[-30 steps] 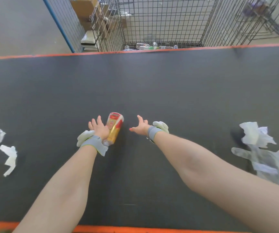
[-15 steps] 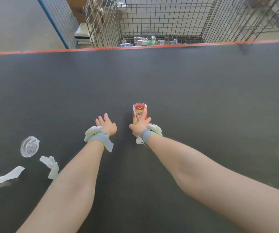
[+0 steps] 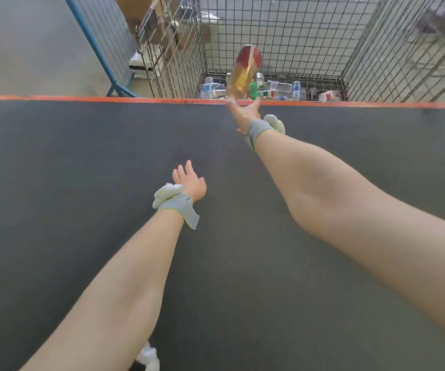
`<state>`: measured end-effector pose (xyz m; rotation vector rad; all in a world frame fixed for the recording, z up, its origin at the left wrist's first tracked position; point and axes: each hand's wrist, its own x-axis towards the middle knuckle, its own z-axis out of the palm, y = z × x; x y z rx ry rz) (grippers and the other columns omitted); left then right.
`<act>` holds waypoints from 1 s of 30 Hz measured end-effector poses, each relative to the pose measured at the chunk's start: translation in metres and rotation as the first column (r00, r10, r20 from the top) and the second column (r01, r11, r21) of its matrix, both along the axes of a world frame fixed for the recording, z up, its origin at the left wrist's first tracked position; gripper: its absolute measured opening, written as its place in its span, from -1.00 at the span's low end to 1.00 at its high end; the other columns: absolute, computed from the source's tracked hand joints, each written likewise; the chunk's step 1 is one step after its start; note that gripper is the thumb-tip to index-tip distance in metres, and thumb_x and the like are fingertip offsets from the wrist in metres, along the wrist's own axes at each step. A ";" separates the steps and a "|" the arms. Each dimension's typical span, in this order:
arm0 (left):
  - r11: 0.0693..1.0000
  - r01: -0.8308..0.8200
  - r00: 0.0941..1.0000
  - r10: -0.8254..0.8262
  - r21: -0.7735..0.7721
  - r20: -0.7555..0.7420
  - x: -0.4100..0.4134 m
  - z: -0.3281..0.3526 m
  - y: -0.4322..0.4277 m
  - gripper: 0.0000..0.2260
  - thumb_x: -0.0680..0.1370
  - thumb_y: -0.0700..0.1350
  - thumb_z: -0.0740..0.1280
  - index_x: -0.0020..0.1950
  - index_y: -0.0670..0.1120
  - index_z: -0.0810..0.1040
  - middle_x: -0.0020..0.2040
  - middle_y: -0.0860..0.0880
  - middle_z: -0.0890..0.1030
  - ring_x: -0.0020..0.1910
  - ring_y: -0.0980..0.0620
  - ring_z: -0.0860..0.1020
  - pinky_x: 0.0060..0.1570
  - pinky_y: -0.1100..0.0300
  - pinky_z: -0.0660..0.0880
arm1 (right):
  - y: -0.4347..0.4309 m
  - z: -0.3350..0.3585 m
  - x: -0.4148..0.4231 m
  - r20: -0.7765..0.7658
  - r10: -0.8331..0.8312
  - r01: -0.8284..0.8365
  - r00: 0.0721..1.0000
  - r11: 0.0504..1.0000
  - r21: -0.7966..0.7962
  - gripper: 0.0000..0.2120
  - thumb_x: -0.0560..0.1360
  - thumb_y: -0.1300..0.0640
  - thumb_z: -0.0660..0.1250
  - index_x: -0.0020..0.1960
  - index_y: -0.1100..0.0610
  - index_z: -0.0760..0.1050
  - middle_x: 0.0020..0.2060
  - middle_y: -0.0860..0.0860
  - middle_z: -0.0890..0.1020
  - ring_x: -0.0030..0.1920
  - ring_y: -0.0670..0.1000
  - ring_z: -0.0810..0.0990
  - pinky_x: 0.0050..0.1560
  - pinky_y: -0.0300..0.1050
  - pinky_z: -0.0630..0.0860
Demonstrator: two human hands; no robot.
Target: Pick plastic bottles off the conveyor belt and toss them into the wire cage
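— So, how far along?
— Left hand (image 3: 190,183) hovers open and empty above the conveyor belt (image 3: 82,156). Right hand (image 3: 244,115) is spread wide at the far edge — the bottle (image 3: 245,72) is touching it or just free, tipped over the wire cage (image 3: 296,36), where other bottles (image 3: 272,88) lie.

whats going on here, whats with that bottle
A person is sorting at a dark conveyor belt. Their right hand reaches to the belt's far edge, fingers open, with a blurred red-labelled plastic bottle right at the fingertips, heading for the wire cage. Whether they touch can't be made out. The left hand hovers open and empty over the belt. Several bottles lie on the cage floor.
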<state>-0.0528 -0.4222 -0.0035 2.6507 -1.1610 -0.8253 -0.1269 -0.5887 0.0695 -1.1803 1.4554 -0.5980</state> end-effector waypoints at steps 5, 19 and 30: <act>0.994 0.055 0.998 -0.057 0.090 0.021 -0.011 0.014 0.067 -0.41 0.66 -0.03 0.09 0.59 -0.09 -0.16 0.57 -0.18 -0.15 0.55 -0.16 -0.21 0.52 -0.07 -0.12 | 0.108 -0.044 -0.041 -0.251 0.228 -0.224 0.941 0.974 0.045 -0.22 0.54 0.04 0.28 0.59 0.05 -0.12 0.50 0.16 0.16 0.48 0.18 0.24 0.46 -0.01 0.20; 0.950 0.102 0.994 -0.087 0.296 -0.062 -0.060 -0.019 0.272 -0.34 0.61 0.18 0.11 0.59 0.04 -0.15 0.58 -0.11 -0.20 0.55 -0.15 -0.23 0.52 -0.10 -0.14 | 0.384 -0.116 -0.157 -0.470 0.763 -0.750 0.443 0.603 0.273 -0.05 0.45 -0.18 0.39 0.57 -0.15 -0.20 0.55 0.00 -0.28 0.55 0.14 -0.27 0.52 0.18 -0.09; 0.982 0.008 0.999 -0.001 0.189 -0.037 -0.073 -0.002 0.308 -0.35 0.63 0.07 0.15 0.59 -0.03 -0.16 0.58 -0.09 -0.21 0.55 -0.11 -0.24 0.51 -0.13 -0.09 | 0.376 -0.102 -0.186 -0.740 0.443 -0.482 0.505 0.857 0.184 -0.23 0.55 -0.05 0.19 0.57 -0.12 -0.23 0.56 -0.01 -0.27 0.56 0.11 -0.23 0.44 0.35 -0.12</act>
